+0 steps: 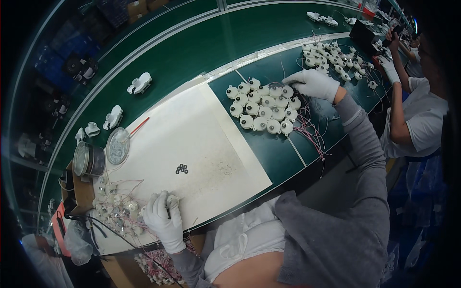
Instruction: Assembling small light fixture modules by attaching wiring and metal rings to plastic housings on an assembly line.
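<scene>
My right hand (314,85), in a white glove, reaches to the far right corner of a cluster of white round motors (260,124). Its fingers are slightly apart and rest by the outermost motor; nothing shows in them. These motors stand in rough rows, dark shafts up, with pink and white wires trailing to the right. My left hand (164,222), gloved too, is curled around a small round motor (173,200) above the near edge of the white sheet. Beside it lies a heap of loose wired motors (117,211). A few small black rings (182,169) lie together on the sheet (192,125).
A round tub (88,158), a clear dish (117,146) and a red stick (139,126) are on the left. White housings (139,83) sit on the green conveyor (192,48). More motors (331,57) lie near a co-worker (415,115) at right. A box of wired parts (158,266) stands below.
</scene>
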Motion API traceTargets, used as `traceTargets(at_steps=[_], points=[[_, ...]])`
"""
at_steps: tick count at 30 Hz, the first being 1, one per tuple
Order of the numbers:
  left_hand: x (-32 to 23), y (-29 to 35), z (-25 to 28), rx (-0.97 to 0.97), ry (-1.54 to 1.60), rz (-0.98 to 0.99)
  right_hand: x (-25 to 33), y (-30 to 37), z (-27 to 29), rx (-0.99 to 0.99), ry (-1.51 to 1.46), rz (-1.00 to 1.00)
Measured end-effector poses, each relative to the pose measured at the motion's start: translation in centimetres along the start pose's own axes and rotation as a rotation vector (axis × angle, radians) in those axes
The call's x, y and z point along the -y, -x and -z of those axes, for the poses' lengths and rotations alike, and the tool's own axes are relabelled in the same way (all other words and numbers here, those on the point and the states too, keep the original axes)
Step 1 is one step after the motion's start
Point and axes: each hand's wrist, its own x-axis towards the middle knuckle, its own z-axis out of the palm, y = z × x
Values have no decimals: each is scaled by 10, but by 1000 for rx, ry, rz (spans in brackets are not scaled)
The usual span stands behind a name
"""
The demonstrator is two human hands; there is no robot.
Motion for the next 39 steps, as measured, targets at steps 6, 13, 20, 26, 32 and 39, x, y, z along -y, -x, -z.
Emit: traceTargets(at_steps=[6, 13, 20, 26, 32, 39], points=[[-4, -2, -2, -28, -15, 4, -10, -1, -11, -6, -3, 47], [-2, 0, 0, -42, -26, 4, 7, 22, -9, -322, 26, 183], [-55, 0, 30, -137, 193, -12, 167, 83, -61, -313, -697, 569], [-100, -22, 34, -123, 423, -197, 279, 102, -153, 281, -1609, 50], [-71, -23, 35, -202, 305, -115, 265, 98, -177, 189, -1406, 132], [14, 12, 7, -208, -52, 130, 205, 86, -141, 125, -1943, 504]])
